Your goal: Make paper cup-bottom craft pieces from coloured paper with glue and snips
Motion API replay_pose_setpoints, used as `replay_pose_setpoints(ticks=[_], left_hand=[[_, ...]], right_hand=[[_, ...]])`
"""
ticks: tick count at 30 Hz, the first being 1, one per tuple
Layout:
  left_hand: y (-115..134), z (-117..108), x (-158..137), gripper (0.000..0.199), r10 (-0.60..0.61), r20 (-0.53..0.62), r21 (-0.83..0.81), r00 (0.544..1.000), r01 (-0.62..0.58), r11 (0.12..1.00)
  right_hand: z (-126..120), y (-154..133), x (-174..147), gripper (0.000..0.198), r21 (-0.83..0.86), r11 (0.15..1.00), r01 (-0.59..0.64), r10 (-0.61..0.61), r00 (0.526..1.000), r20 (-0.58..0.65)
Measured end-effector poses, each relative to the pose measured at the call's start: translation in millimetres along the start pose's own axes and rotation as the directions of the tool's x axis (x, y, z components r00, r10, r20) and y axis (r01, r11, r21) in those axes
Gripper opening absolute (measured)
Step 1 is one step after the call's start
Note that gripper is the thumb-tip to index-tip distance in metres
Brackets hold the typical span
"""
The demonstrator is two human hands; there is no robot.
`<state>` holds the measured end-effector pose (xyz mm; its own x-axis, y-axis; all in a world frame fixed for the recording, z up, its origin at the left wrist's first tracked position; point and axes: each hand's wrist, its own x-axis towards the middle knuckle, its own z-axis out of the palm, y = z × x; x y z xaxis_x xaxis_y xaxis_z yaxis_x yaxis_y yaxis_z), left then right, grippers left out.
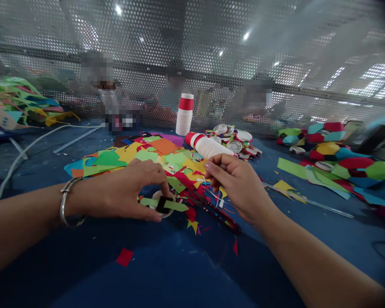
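Note:
My left hand [128,188], with a silver bangle at its wrist, curves thumb and fingers around a small white paper cup [170,211] low over the blue table. Across the cup lies a light green paper strip [179,207], with a black paper piece [163,204] over its middle. To the right, my right hand [235,184] is raised, its thumb and fingertips pinched together. Whatever sits in that pinch, if anything, is too small to tell. Beneath the right hand rests a long, dark red tool [216,212], partly in shadow.
Coloured paper scraps [137,152] are heaped beyond my hands. One cup stack [184,115] stands upright; another [211,145] lies beside round decorated pieces [234,145]. Paper shapes [356,167] lie at right, a white cable [28,147] at left. A perforated metal screen [205,42] rises behind.

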<state>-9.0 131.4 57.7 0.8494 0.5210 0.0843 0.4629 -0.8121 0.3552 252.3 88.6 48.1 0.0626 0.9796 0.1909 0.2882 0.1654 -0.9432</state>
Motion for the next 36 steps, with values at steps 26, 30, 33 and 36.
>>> replay_pose_setpoints(ticks=[26, 30, 33, 36], left_hand=[[-2.3, -34.8, -22.1, 0.023, -0.371, 0.311, 0.236, 0.875, 0.307, 0.922], [-8.8, -33.8, -23.4, 0.018, -0.343, 0.317, 0.193, 0.884, 0.295, 0.936], [-12.4, -32.2, -24.0, 0.014, -0.296, 0.304, 0.152, 0.905, 0.261, 0.953], [-11.7, -32.7, -23.2, 0.011, -0.3, 0.318, 0.142, 0.899, 0.267, 0.953]], right_hand=[[-6.9, 5.2, 5.7, 0.013, -0.07, 0.994, 0.079, -0.083, 0.995, -0.058], [-9.4, 4.6, 7.3, 0.012, -0.097, 0.992, 0.083, -0.089, 0.994, -0.057], [-11.5, 4.8, 8.1, 0.014, -0.141, 0.987, 0.079, -0.083, 0.996, -0.023], [-14.6, 5.2, 10.1, 0.016, -0.206, 0.976, 0.078, -0.074, 0.997, 0.029]])
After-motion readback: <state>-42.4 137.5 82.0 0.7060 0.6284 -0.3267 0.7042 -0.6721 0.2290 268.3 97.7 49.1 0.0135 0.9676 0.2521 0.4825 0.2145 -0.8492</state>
